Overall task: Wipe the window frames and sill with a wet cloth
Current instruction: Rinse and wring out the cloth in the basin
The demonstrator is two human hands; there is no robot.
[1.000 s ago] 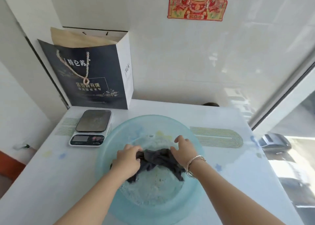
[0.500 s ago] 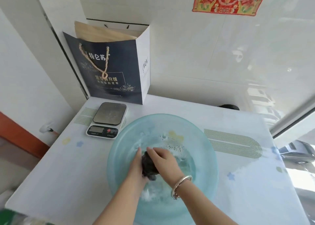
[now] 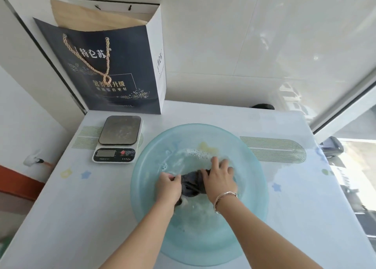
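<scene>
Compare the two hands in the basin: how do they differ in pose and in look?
The left hand is curled into a fist that grips one end of the dark cloth; the right hand lies flatter over the other end, its fingers stretched forward toward the foam. The right wrist wears a silver bracelet; the left wrist is bare. Both hands are on the same cloth, inside the blue basin, over soapy water.

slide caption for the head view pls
Both hands, left and right, work a dark cloth in a soapy blue basin.
</scene>
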